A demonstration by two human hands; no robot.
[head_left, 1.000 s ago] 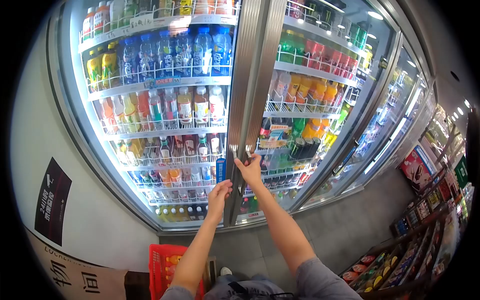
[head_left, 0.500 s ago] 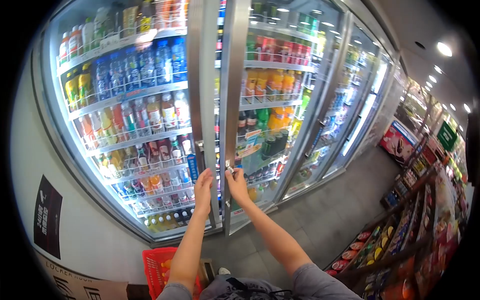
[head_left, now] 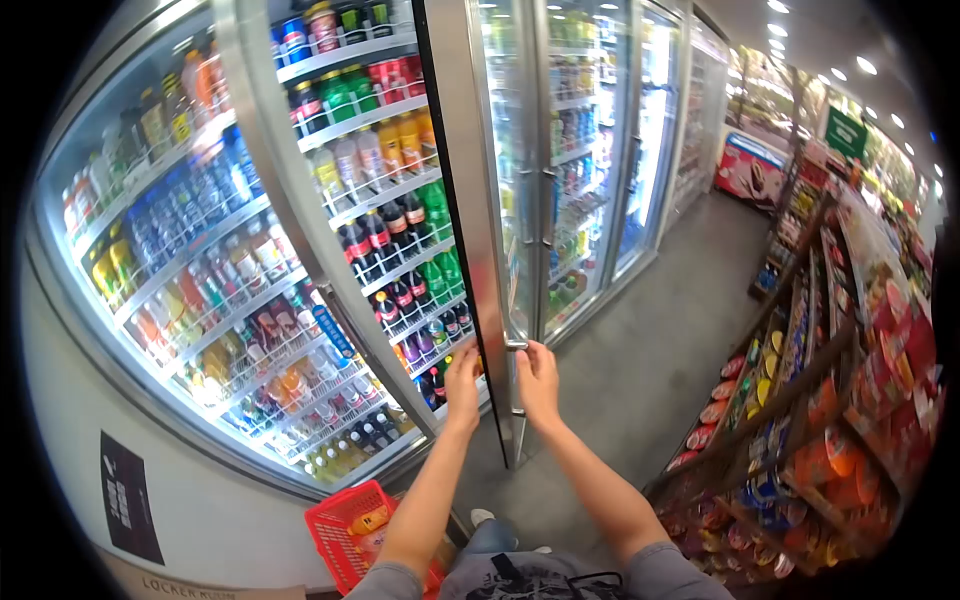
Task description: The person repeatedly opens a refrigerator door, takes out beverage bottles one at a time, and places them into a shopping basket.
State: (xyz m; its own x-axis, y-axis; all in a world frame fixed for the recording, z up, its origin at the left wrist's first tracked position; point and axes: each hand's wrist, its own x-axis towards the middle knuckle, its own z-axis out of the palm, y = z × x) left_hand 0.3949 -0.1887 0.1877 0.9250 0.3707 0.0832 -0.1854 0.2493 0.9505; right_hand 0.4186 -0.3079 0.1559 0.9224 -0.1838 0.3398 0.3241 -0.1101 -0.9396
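Note:
A fridge door [head_left: 465, 190] with a metal frame stands swung outward, seen nearly edge-on. My right hand [head_left: 538, 380] is closed round the door's handle [head_left: 516, 344]. On the other side of the door edge is my left hand [head_left: 463, 385], its fingers raised and loosely curved beside the frame, holding nothing that I can see. Behind it the opened section shows shelves of cola bottles [head_left: 378, 240], green bottles [head_left: 440, 270] and orange drinks [head_left: 410, 140]. A red basket [head_left: 330, 540] with orange-coloured items hangs or stands by my left forearm; its support is hidden.
At the left a closed glass door [head_left: 250, 130] covers lit shelves of bottles. More fridge doors [head_left: 590, 160] run back to the right. Snack shelves [head_left: 790, 400] line the right side, with grey floor [head_left: 640, 340] between. A red-and-white chest [head_left: 750, 170] stands further back.
The fridge door has swung from nearly closed to wide open, showing the shelves inside. My right hand moved with its handle. The view has turned to the right.

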